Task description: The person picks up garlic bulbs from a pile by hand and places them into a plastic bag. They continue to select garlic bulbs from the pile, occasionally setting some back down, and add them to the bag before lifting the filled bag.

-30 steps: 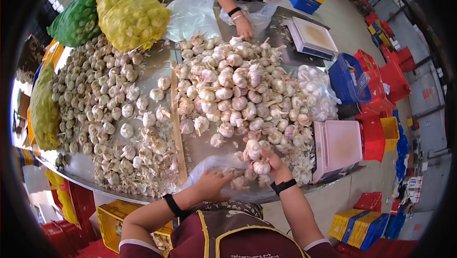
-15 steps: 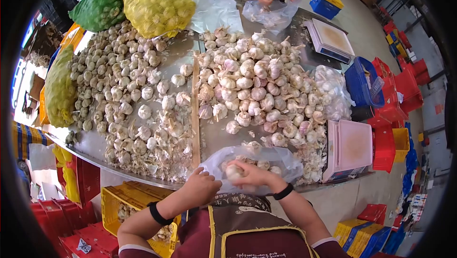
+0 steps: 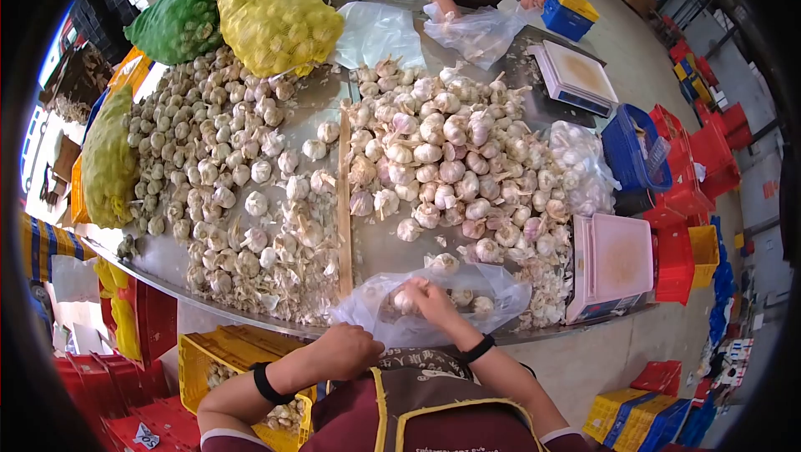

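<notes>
A clear plastic bag point(image 3: 492, 285) lies at the table's front edge with several garlic bulbs inside. My left hand point(image 3: 350, 350) is closed at the bag's near left corner, its fingers curled on the plastic. Inside the bag's opening, my right hand point(image 3: 432, 302) has its fingers closed around a whitish garlic bulb point(image 3: 405, 302); part of the grip is hidden. Just beyond the bag sits a single garlic bulb point(image 3: 442, 263). A large heap of garlic point(image 3: 450, 148) rises behind it.
A wooden strip point(image 3: 344, 202) divides the heap from more loose garlic point(image 3: 225, 168) on the left. Scales point(image 3: 613, 260) stand at the right edge. Full net bags point(image 3: 279, 18) lie at the back left. Across the table, another person's hand point(image 3: 446, 7) is at a plastic bag point(image 3: 476, 33).
My right hand has moved slightly up and away from me within the bag. My left hand has shifted down a little. The other person's hand has dropped behind their bag.
</notes>
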A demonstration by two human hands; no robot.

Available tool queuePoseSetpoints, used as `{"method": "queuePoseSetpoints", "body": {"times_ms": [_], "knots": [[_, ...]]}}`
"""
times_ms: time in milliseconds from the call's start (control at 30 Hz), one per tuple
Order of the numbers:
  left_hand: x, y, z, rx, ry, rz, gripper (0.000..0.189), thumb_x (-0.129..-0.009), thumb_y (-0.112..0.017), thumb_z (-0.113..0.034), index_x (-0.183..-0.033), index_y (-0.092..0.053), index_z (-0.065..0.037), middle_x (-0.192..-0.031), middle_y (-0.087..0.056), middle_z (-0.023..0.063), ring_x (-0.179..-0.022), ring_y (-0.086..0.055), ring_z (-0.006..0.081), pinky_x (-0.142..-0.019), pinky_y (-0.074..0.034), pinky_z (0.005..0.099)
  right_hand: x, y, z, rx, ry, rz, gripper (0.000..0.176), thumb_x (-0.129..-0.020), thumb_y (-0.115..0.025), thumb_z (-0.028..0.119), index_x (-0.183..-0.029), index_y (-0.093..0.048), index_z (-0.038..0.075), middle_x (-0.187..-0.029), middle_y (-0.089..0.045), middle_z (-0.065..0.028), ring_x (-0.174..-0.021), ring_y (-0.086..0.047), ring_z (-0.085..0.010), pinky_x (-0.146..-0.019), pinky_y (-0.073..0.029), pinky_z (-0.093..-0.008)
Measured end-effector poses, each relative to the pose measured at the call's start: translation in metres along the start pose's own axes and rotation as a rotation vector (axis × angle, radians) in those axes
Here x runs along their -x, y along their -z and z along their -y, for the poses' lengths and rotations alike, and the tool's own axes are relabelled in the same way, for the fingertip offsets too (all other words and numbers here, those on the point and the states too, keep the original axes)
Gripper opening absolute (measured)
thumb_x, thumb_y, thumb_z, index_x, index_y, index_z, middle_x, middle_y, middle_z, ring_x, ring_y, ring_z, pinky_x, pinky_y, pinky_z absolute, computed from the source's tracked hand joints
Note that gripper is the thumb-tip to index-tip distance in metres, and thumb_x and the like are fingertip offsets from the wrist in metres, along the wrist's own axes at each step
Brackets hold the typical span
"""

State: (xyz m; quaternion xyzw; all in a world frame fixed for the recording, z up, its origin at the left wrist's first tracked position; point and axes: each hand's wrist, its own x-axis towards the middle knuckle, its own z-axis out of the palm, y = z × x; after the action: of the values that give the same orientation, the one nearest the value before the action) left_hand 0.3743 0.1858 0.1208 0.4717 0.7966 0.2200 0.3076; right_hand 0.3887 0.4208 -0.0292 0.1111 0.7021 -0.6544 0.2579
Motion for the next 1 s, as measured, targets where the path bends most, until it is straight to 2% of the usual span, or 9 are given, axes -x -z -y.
{"method": "queuePoseSetpoints", "body": {"times_ms": [133,200,267,333,500,633,733,867,1000], "knots": [[-0.006,0.018,0.004,-0.02,0.015,0.124,0.017,-0.084,-0.059,-0.025,-0.086,-0.062,-0.008,-0.074,-0.062,0.013,-0.075,-0.062,0.034,-0.068,-0.049,0.044,0.049,0.006,0.026,0.695,0.424,0.055,0.064,-0.077,-0.07,0.032,-0.131,-0.046,0.007,-0.131,-0.046,-0.0184,-0.124,-0.045,-0.0331,-0.099,-0.041,-0.0389],[-0.013,0.048,0.003,0.181,0.092,0.25,0.021,-0.088,-0.057,-0.027,-0.096,-0.066,-0.01,-0.078,-0.065,0.0137,-0.077,-0.064,0.0318,-0.07,-0.05,0.041,0.068,0.017,0.025,0.628,0.239,0.11,0.072,-0.074,-0.074,0.029,-0.135,-0.042,0.009,-0.125,-0.052,-0.0196,-0.117,-0.051,-0.0332,-0.096,-0.044,-0.0382],[-0.041,0.05,0.042,0.483,-0.085,-0.094,0.02,-0.088,-0.059,-0.026,-0.094,-0.066,-0.009,-0.079,-0.066,0.0143,-0.075,-0.063,0.0297,-0.071,-0.051,0.0395,0.076,0.033,0.022,0.617,0.227,0.126,0.073,-0.074,-0.076,0.028,-0.136,-0.042,0.008,-0.123,-0.055,-0.0197,-0.113,-0.055,-0.0312,-0.094,-0.045,-0.0379],[-0.071,0.061,0.08,0.394,0.215,-0.368,0.022,-0.081,-0.065,-0.022,-0.099,-0.065,-0.01,-0.09,-0.065,0.013,-0.079,-0.065,0.0314,-0.071,-0.052,0.0399,0.088,0.044,0.039,0.602,-0.125,0.119,0.075,-0.073,-0.077,0.026,-0.137,-0.041,0.01,-0.115,-0.061,-0.0199,-0.101,-0.061,-0.0293,-0.086,-0.049,-0.037],[-0.139,0.058,0.176,-0.198,0.57,-0.521,0.037,-0.074,-0.068,-0.021,-0.107,-0.053,-0.013,-0.109,-0.052,0.0152,-0.089,-0.063,0.0359,-0.074,-0.053,0.0446,0.091,0.06,0.061,0.548,-0.115,0.184,0.071,-0.075,-0.076,0.029,-0.135,-0.043,0.011,-0.107,-0.065,-0.0167,-0.093,-0.064,-0.0255,-0.081,-0.051,-0.0353],[-0.149,0.055,0.19,-0.149,0.518,-0.482,0.05,-0.066,-0.075,-0.026,-0.11,-0.056,-0.01,-0.11,-0.053,0.0158,-0.092,-0.06,0.0382,-0.075,-0.052,0.0433,0.083,0.068,0.09,0.615,0.002,0.142,0.061,-0.078,-0.072,0.028,-0.131,-0.047,0.009,-0.11,-0.065,-0.0159,-0.098,-0.064,-0.0232,-0.083,-0.051,-0.035],[-0.136,0.051,0.18,0.077,0.349,-0.774,0.055,-0.063,-0.078,-0.026,-0.111,-0.058,-0.008,-0.106,-0.055,0.0161,-0.088,-0.062,0.0327,-0.072,-0.053,0.0399,0.057,0.075,0.075,0.205,0.007,-0.022,0.05,-0.086,-0.067,0.023,-0.131,-0.049,0.01,-0.11,-0.064,-0.0112,-0.095,-0.064,-0.0171,-0.079,-0.052,-0.0306],[-0.127,0.055,0.133,0.717,0.199,-0.821,0.053,-0.067,-0.079,-0.022,-0.114,-0.059,-0.007,-0.104,-0.056,0.013,-0.088,-0.059,0.0214,-0.072,-0.051,0.0323,0.008,0.056,0.107,-0.239,-0.07,0.072,0.047,-0.092,-0.059,0.025,-0.135,-0.044,0.013,-0.114,-0.061,-0.0088,-0.095,-0.063,-0.02,-0.076,-0.053,-0.0328],[-0.111,0.069,0.08,0.723,0.041,-0.71,0.053,-0.072,-0.078,-0.025,-0.117,-0.058,-0.007,-0.105,-0.056,0.0134,-0.092,-0.06,0.0217,-0.072,-0.052,0.0321,-0.02,0.025,0.143,-0.718,-0.093,0.139,0.048,-0.097,-0.048,0.028,-0.141,-0.032,0.017,-0.12,-0.054,-0.0078,-0.099,-0.061,-0.0194,-0.074,-0.054,-0.0346]]}}
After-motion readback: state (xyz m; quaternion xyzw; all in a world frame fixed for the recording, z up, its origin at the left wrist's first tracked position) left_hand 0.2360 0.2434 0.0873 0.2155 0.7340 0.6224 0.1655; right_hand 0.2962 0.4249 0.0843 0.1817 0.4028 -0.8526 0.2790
